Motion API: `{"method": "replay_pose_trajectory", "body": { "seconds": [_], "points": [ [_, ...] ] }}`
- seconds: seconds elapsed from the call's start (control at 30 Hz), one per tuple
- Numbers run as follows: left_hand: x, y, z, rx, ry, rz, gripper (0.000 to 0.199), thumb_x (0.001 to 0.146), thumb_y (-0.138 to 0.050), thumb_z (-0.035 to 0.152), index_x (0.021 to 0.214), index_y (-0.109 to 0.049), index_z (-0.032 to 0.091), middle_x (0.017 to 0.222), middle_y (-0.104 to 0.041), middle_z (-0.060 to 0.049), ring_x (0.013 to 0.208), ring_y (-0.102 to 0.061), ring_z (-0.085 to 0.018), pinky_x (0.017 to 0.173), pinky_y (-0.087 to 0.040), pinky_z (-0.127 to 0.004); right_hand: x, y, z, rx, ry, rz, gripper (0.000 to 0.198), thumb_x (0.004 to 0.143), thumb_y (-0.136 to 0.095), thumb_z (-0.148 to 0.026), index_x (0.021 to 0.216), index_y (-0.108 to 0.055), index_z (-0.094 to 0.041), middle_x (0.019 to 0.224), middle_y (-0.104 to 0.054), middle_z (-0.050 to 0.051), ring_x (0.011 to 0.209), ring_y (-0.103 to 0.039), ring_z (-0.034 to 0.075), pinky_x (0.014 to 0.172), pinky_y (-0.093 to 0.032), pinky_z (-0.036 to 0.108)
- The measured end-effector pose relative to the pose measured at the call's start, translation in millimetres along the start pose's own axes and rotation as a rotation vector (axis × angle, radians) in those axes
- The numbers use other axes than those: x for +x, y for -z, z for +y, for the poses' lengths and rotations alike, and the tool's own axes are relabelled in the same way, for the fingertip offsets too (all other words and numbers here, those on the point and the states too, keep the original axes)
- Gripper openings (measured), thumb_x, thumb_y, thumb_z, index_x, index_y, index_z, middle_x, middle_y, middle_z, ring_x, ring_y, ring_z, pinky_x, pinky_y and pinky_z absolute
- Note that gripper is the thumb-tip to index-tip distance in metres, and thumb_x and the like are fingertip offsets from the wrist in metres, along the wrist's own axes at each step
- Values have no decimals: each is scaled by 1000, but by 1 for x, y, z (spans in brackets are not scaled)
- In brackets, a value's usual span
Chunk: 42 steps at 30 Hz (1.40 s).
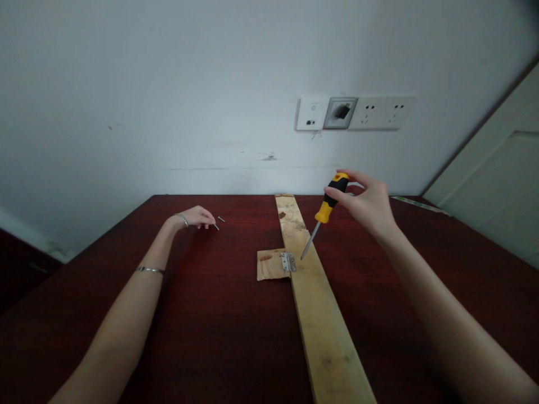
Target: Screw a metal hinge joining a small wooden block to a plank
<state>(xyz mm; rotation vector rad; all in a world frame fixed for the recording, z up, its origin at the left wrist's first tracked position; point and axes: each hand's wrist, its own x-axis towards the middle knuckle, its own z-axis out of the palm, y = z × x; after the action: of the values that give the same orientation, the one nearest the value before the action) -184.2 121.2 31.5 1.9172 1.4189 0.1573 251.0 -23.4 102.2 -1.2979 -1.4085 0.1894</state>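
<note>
My right hand [366,202] grips a yellow and black screwdriver [332,196] by its handle. The shaft slants down to the left, its tip over the long wooden board [324,314], close to a metal hinge [288,261]. That hinge lies across the board's left edge and a small wooden piece [272,266] beside it. On the left, my left hand [200,216] has its fingers pinched at one end of a thin screw [216,226] near the tabletop. A second screw [221,219] lies just beyond the fingertips.
The dark red table [227,336] ends against a white wall [189,101]. Wall sockets [379,114] and a black plug [343,112] are at the back right. A thin flat strip [421,205] lies along the table's far right edge, near a pale door [501,151].
</note>
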Motion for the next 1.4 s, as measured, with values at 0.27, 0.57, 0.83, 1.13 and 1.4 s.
{"method": "replay_pose_trajectory", "body": {
  "seconds": [0.27,0.57,0.83,1.13,1.4],
  "points": [
    [0,0,-2,23,4,0,40,64,-67,47,89,-71,16,73,-67,-5,64,-53,-15,54,-36,-23,-1,-2,0,1,17,-6,54,66,-75,-42,114,-66,-18,107,-69,11,80,-66,23,70,-58,40],
    [1,5,10,75,-41,28,41,65,-64,45,92,-68,16,73,-66,-5,65,-55,-15,54,-38,-23,-1,0,-3,7,24,0,53,66,-76,-39,113,-66,-18,108,-69,11,82,-67,23,76,-57,43],
    [-2,-2,55,207,-119,50,30,69,-60,39,87,-68,16,70,-65,-3,65,-56,-15,56,-39,-23,-4,0,-8,38,47,7,52,66,-76,-40,113,-66,-20,110,-69,10,84,-67,23,79,-57,43],
    [-26,-79,148,567,-381,-161,53,76,-56,52,113,-60,15,104,-65,-9,90,-60,-19,80,-45,-26,-13,-3,-21,96,193,61,50,71,-73,-39,119,-62,-25,115,-63,8,95,-64,23,80,-59,39],
    [-46,-125,168,735,-294,-290,106,53,-67,67,136,-35,11,136,-41,-22,124,-40,-37,98,-40,-41,-36,-20,-41,122,288,18,50,76,-69,-35,124,-57,-28,111,-55,7,95,-61,21,68,-61,34]
  ]
}}
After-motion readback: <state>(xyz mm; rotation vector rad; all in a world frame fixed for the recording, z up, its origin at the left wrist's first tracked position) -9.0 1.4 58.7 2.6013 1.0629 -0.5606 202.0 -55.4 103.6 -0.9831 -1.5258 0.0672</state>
